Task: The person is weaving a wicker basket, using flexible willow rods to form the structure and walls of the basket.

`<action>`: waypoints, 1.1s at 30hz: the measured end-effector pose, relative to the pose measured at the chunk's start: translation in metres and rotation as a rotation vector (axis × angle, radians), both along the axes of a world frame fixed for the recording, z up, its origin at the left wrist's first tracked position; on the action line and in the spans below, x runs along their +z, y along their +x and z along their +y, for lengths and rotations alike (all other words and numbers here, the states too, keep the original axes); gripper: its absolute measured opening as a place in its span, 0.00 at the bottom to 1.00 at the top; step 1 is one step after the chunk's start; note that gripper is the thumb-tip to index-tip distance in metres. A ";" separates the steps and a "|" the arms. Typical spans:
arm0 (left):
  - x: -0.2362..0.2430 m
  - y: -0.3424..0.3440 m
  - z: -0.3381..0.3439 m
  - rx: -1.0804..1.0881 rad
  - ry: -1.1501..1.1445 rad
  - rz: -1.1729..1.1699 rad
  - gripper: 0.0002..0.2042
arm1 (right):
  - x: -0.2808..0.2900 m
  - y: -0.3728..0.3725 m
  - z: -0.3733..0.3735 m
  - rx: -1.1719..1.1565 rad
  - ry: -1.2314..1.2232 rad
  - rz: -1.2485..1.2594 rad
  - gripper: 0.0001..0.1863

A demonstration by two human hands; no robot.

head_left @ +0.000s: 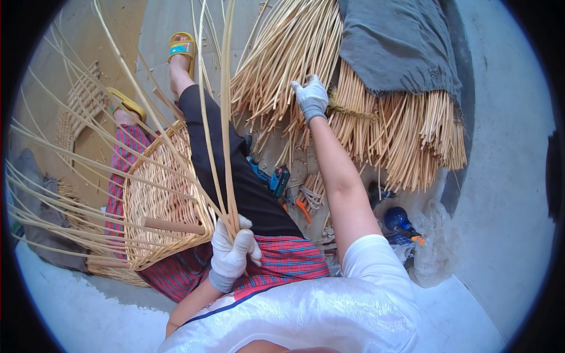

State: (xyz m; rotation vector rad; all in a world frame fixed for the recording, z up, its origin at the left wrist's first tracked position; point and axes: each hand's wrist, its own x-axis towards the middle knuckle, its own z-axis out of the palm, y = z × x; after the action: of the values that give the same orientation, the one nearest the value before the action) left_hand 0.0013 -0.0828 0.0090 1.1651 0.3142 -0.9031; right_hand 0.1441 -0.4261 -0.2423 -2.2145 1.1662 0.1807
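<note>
My left hand (234, 250), in a white knit glove, is closed around the lower ends of several long pale wicker rods (227, 117) that rise toward the far edge. Beside it, on my lap, a woven wicker basket (162, 194) lies tilted, with unwoven stakes fanning out to the left and a thick wooden peg (170, 227) at its near side. My right arm is stretched forward. The gloved right hand (311, 99) is over a large loose bundle of wicker rods (282, 65), thumb and forefinger apart, with no rod visibly gripped.
A dark grey cloth (400, 44) covers part of the rods at the far right. Near my leg lie a blue cordless drill (273, 178) and orange-handled cutters (302, 209). A blue spray bottle (400, 220) stands by clear plastic (436, 247). Another woven piece (82, 106) is at the far left.
</note>
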 end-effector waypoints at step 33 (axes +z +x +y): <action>0.000 0.004 -0.002 -0.061 0.022 0.040 0.16 | -0.032 -0.002 -0.026 -0.133 0.974 -0.088 0.31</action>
State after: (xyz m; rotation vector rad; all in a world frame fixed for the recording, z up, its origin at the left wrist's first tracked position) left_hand 0.0053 -0.0853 0.0094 1.1833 0.3229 -0.9794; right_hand 0.1418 -0.4519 -0.2747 -1.2708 0.8897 0.4735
